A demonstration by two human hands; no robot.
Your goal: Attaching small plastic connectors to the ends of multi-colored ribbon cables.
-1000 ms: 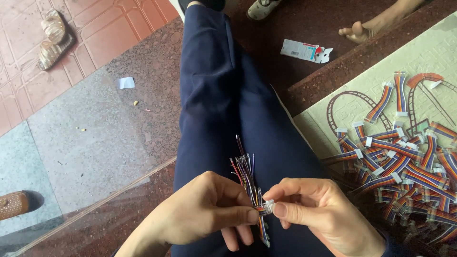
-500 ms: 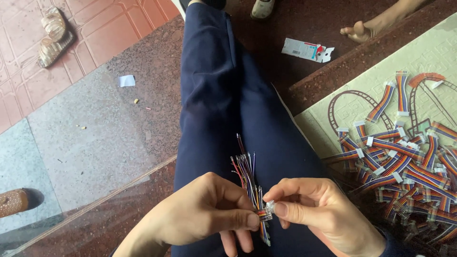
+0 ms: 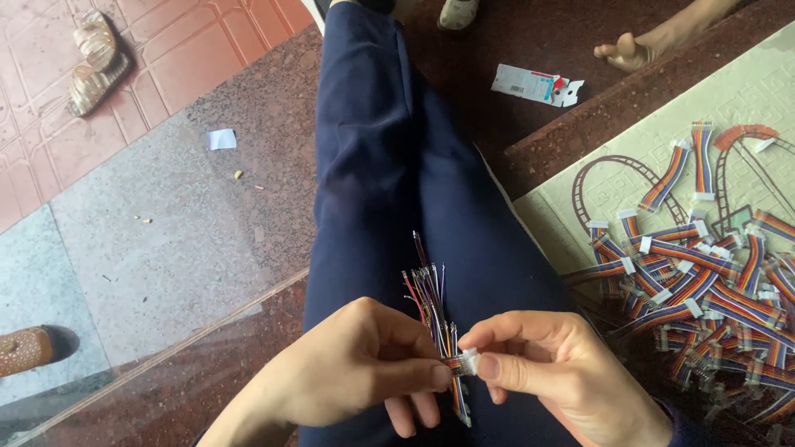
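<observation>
Pinching a rainbow ribbon cable (image 3: 439, 331) over our lap, our left hand (image 3: 348, 372) closes its fingers on the wires while our right hand (image 3: 555, 372) grips the white connector (image 3: 469, 361), steadying both ends; finished cables (image 3: 704, 290) heap on the mat's (image 3: 580, 215) right edge.

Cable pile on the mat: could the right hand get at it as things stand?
Probably yes: the cable pile lies just beside the right hand with nothing between, though that hand pinches a white connector.

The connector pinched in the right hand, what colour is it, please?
White: the small connector is pinched by the right hand, seen in the head view.
</observation>
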